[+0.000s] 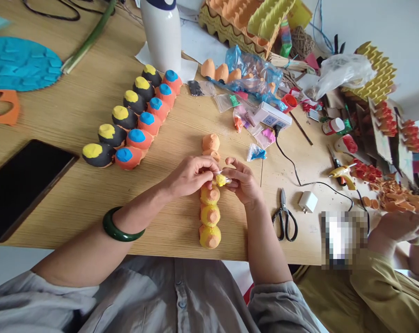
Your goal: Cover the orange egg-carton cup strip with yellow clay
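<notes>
Both hands meet over a strip of egg-carton cups (210, 215) lying lengthwise in front of me. Its nearer cups are coated yellow with bare orange tops, while the far ones are plain orange. My left hand (191, 176) pinches the edge of a small clear plastic bag. Between the hands shows a lump of yellow clay (221, 180) in that bag. My right hand (243, 179) grips the bag's other side, index finger raised. The cups right under my hands are partly hidden. To the left stand a black egg-carton strip (125, 119) with yellow tops and an orange one (149, 125) with blue tops.
Scissors (284, 217) and a white charger (308, 201) lie right of my arm. A phone (30, 185) is at left, a white bottle (162, 37) behind. A power strip (272, 115) trails a cable. Another person's hands (398, 229) are at far right.
</notes>
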Tool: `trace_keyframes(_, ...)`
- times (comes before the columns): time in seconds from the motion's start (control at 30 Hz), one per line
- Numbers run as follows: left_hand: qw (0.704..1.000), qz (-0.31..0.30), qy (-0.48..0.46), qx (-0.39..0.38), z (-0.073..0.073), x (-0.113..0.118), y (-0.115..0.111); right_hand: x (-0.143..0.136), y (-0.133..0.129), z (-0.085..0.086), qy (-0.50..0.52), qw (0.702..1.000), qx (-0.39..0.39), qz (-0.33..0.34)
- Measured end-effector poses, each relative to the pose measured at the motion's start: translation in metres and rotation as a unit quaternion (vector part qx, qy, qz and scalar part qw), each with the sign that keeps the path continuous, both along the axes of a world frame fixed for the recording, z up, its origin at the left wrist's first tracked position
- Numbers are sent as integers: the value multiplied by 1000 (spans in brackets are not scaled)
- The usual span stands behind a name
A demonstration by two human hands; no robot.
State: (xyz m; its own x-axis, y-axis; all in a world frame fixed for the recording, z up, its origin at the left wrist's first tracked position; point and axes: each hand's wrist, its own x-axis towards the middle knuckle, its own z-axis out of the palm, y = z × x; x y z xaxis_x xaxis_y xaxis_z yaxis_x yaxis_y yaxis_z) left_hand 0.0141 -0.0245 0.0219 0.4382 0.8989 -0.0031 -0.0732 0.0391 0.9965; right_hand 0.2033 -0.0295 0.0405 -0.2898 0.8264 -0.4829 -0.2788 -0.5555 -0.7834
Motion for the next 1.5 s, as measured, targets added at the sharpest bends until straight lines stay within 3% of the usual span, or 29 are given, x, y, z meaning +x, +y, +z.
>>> trace_keyframes(0.13,994,-48,-3,-100,12,-2,-2,-1,-1,1,-5,1000,-5,30)
trace_keyframes(0.23,981,-69,-45,-175,15,1,-6,-3,-3,-2,-22,999,23,13)
trace_keyframes(0.33,965,7,-112,-238,13,7,-7,-4,-4,-7,-23,996,77,-43)
trace_keyframes(0.43,947,69,-146,-276,11,10,-6,-2,-3,-10,-13,994,94,-57)
trace_keyframes(0.63,941,82,-162,-287,12,11,-3,-2,-6,-9,-63,985,134,-86)
trace_keyframes(0.8,914,109,-204,-333,12,13,-1,-10,-15,-6,-94,975,178,-95)
trace_keyframes(0.9,895,128,-234,-357,14,12,1,-8,-18,-6,-147,955,231,-112)
trace_keyframes(1.03,875,169,-259,-372,15,9,3,0,-18,-5,-255,892,358,-109)
trace_keyframes(1.13,882,159,-234,-377,10,6,3,2,-18,-5,-327,837,437,-48)
trace_keyframes(1.23,910,114,-220,-334,5,5,0,-1,-19,-7,-353,810,467,-24)
trace_keyframes(1.37,940,49,-196,-274,8,3,-4,-4,-22,-10,-364,810,458,-18)
trace_keyframes(1.5,958,47,-150,-239,12,5,-6,-4,-23,-11,-346,824,448,6)
